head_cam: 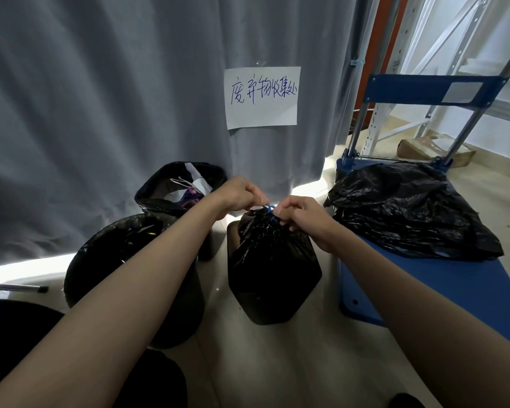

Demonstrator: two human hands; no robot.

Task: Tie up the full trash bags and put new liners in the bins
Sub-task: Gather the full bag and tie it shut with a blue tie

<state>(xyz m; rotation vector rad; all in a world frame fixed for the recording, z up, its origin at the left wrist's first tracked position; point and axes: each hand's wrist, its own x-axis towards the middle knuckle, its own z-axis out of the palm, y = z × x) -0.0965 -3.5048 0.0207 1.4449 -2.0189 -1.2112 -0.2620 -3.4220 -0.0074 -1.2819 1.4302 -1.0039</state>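
Note:
A full black trash bag (273, 269) stands on the floor in the middle, its neck gathered at the top. A thin blue drawstring (270, 209) shows at the neck. My left hand (240, 194) pinches the drawstring from the left. My right hand (302, 217) grips the gathered neck and string from the right. To the left stand two bins with black liners: the near one (130, 260) partly behind my left forearm, and the far one (180, 187) holding white paper rubbish.
A blue hand trolley (433, 278) stands at the right with crumpled black bags (407, 210) piled on its deck. A grey curtain (100, 98) with a handwritten paper sign (262, 97) hangs behind. Cardboard (433, 148) lies on the floor at the far right by metal shelving.

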